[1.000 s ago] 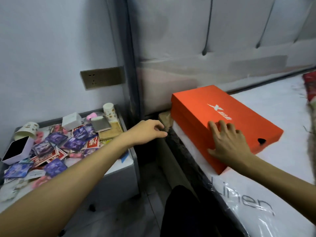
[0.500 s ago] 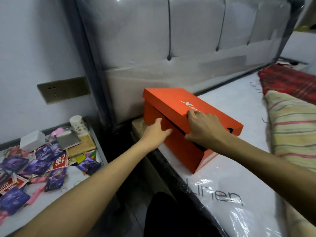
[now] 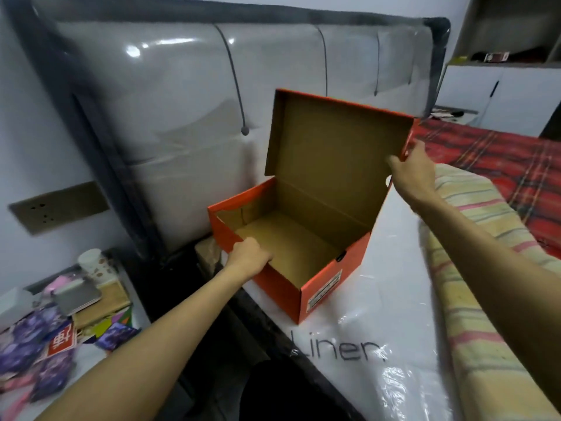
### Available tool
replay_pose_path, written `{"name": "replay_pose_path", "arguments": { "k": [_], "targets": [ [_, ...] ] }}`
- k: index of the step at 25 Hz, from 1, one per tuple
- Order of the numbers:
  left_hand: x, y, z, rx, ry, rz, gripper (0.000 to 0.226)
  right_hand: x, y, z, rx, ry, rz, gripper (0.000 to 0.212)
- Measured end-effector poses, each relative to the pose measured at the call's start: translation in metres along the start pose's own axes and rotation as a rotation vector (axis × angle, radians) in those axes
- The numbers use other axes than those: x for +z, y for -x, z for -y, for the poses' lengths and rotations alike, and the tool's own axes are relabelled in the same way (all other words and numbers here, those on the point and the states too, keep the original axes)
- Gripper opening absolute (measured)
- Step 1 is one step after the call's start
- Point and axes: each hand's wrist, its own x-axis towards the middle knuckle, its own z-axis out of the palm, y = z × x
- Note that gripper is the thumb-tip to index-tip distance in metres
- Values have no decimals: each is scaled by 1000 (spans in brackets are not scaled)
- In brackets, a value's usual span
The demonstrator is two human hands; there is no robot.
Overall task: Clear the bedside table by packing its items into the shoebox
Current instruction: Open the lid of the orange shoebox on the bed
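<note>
The plastic-wrapped mattress (image 3: 394,314) is carrying the orange shoebox (image 3: 334,278), which is sitting on the corner nearest the headboard and just across a narrow gap from the bedside table (image 3: 91,355). That table is lying low at my left, and as far as I can see it is carrying everything it has to lose.

The box is standing open and I am looking straight down onto its bare cardboard floor; nothing is lying inside. Its lid (image 3: 334,156) is standing nearly upright on the far hinge side, brown underside facing me.

My right hand (image 3: 409,168) is pinching the lid's upper right corner, thumb on the inside face and fingers behind the orange edge, holding it up. My left hand (image 3: 247,259) is gripping the box's near long wall, fingers curled over the rim, steadying it.

So I am judging the opening as done and the packing as not yet begun. Waiting on the table are a heap of purple and red cards (image 3: 27,344), a flat grey case (image 3: 77,296), a white box (image 3: 12,302) at the edge of view and a paper cup (image 3: 92,264) by the wall. Every one of them is needing a trip across the gap.
</note>
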Motion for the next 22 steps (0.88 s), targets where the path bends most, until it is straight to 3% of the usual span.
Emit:
{"name": "replay_pose_path", "arguments": {
  "k": [4, 8, 10, 11, 13, 15, 17, 20, 22],
  "targets": [
    [-3, 0, 3, -37, 168, 39, 16, 59, 26, -71, 467, -307, 313, 50],
    [-6, -5, 2, -57, 271, 55, 17, 77, 27, -78, 740, -633, 269, 29],
    [-6, -8, 4, -69, 280, 65, 33, 76, 22, -75, 802, -662, 271, 18],
    [-7, -6, 3, -71, 285, 66, 35, 74, 23, -73, 798, -621, 289, 17],
    [-9, -7, 6, -73, 260, 82, 13, 73, 25, -67, 750, -413, 308, 35],
    [-11, -6, 9, -91, 230, 112, 63, 74, 33, -61, 647, -45, 231, 72],
    [-15, -1, 12, -56, 205, 110, 75, 72, 45, -46, 504, 243, 168, 89],
    [-27, 13, 16, -17, 196, 110, 71, 71, 63, -22, 363, 398, 189, 78],
    [-38, 23, 21, -6, 198, 85, 66, 73, 78, -3, 244, 406, 297, 60]
  ]
}}
